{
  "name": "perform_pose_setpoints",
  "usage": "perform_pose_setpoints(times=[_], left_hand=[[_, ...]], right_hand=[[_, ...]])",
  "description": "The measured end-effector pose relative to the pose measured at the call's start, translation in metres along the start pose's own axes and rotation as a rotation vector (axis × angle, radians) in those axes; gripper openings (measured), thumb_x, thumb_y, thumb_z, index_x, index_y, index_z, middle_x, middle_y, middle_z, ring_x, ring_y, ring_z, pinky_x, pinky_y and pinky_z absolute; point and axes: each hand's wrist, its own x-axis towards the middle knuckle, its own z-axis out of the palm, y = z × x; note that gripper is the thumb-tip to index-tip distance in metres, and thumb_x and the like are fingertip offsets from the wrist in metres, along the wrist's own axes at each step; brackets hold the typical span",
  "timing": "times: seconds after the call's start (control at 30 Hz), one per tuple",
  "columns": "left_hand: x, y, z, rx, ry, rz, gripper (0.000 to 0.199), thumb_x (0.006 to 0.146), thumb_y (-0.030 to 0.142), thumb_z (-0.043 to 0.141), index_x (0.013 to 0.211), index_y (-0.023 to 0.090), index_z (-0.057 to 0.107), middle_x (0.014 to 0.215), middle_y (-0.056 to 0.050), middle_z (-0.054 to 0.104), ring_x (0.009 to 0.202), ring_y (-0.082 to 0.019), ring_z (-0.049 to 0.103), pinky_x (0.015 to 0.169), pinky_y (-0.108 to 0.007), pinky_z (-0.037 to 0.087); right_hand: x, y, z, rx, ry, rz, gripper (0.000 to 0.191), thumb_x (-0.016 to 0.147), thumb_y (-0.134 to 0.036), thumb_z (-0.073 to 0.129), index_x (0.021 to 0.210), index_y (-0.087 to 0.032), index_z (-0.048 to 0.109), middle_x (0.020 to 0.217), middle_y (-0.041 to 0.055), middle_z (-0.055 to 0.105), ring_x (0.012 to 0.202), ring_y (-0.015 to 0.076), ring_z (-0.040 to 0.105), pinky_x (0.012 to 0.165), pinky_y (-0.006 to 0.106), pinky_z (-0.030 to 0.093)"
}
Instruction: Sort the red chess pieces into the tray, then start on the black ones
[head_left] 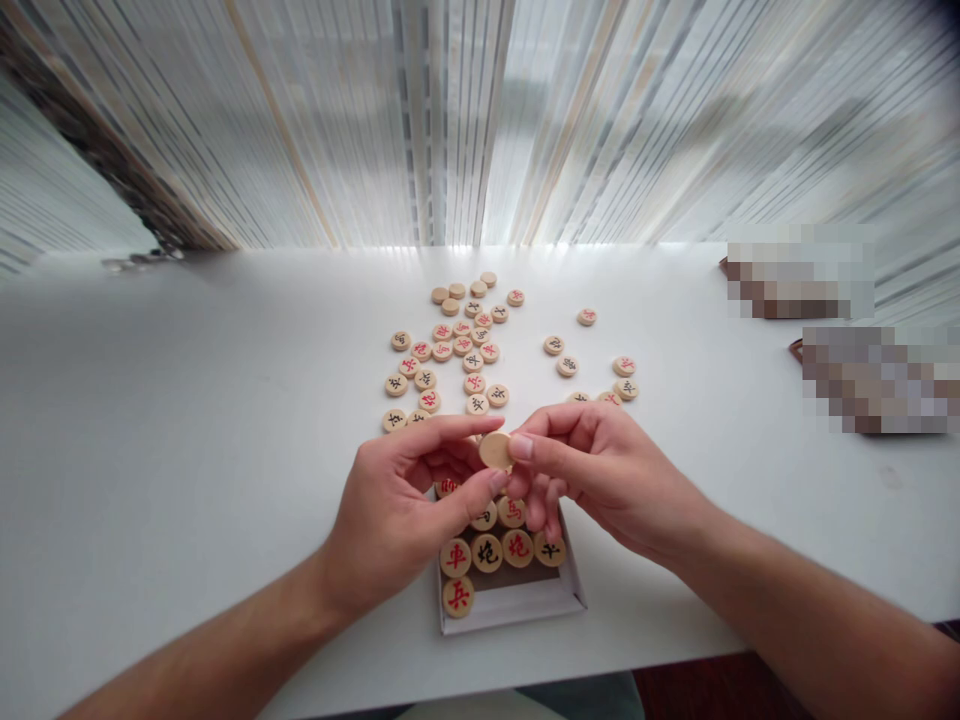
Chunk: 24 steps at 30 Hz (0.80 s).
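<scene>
A round wooden Chinese chess piece [494,450], its visible face blank, is between my two hands above a shallow box. My right hand [592,465] pinches its right edge between thumb and forefinger. My left hand [412,490] curls around its left side, thumb below and forefinger above; the other fingers are partly hidden behind. Under the hands, the white-edged box [517,603] holds pieces face up in rows. Among them are a red piece [458,597] at the lower left, a black piece [487,552] and a red piece [517,548]. My hands cover the box's far part.
Loose Chinese chess pieces [463,345] with red or black characters lie scattered beyond the hands on the white table [225,430]. Several blank-faced ones [450,306] sit farther back. Two blurred-out objects [787,285] are at the right. A striped curtain [465,120] hangs behind.
</scene>
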Motion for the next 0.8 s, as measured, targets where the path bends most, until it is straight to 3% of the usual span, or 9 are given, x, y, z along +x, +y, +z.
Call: perform_pose_setpoints(times=[0.23, 0.4, 0.57, 0.67, 0.8], left_hand=[[-0.001, -0.001, -0.003, 0.133, 0.010, 0.107, 0.033, 0.088, 0.017, 0.087, 0.120, 0.019, 0.085, 0.091, -0.005, 0.085, 0.077, -0.015, 0.080, 0.074, -0.021, 0.068], [-0.001, -0.002, -0.003, 0.167, 0.014, 0.160, 0.033, 0.089, 0.016, 0.085, 0.122, 0.018, 0.084, 0.095, -0.006, 0.085, 0.079, -0.015, 0.079, 0.074, -0.021, 0.067], [-0.002, -0.001, -0.002, 0.113, 0.002, 0.114, 0.036, 0.090, 0.018, 0.086, 0.126, 0.020, 0.082, 0.098, -0.006, 0.084, 0.083, -0.017, 0.080, 0.077, -0.023, 0.068], [0.001, 0.004, -0.002, -0.002, -0.008, 0.039, 0.028, 0.093, 0.021, 0.084, 0.121, 0.020, 0.083, 0.091, -0.004, 0.084, 0.076, -0.015, 0.079, 0.070, -0.020, 0.067], [0.005, 0.010, -0.003, -0.129, -0.041, -0.031, 0.014, 0.096, 0.028, 0.082, 0.105, 0.019, 0.087, 0.082, -0.004, 0.083, 0.063, -0.011, 0.075, 0.061, -0.017, 0.063]], right_hand=[[0.001, 0.001, 0.000, 0.006, -0.026, 0.035, 0.032, 0.081, -0.035, 0.097, 0.074, -0.012, 0.076, 0.067, 0.0038, 0.077, 0.048, 0.0137, 0.074, 0.043, 0.016, 0.060], [0.002, 0.001, 0.000, -0.002, -0.043, -0.013, 0.027, 0.084, -0.036, 0.095, 0.085, -0.013, 0.082, 0.068, 0.0023, 0.077, 0.050, 0.0123, 0.073, 0.047, 0.016, 0.061], [0.001, 0.000, 0.001, -0.065, 0.008, -0.106, 0.025, 0.077, -0.027, 0.100, 0.094, -0.015, 0.086, 0.070, 0.0021, 0.078, 0.052, 0.0104, 0.071, 0.049, 0.015, 0.060], [-0.002, 0.001, 0.002, -0.219, 0.067, -0.254, 0.020, 0.082, -0.024, 0.095, 0.098, -0.017, 0.086, 0.070, 0.0026, 0.079, 0.053, 0.0126, 0.071, 0.049, 0.019, 0.060], [-0.004, 0.004, 0.000, -0.707, 0.133, -0.727, 0.014, 0.089, -0.011, 0.083, 0.100, -0.018, 0.085, 0.078, 0.0052, 0.081, 0.062, 0.0148, 0.074, 0.058, 0.024, 0.064]])
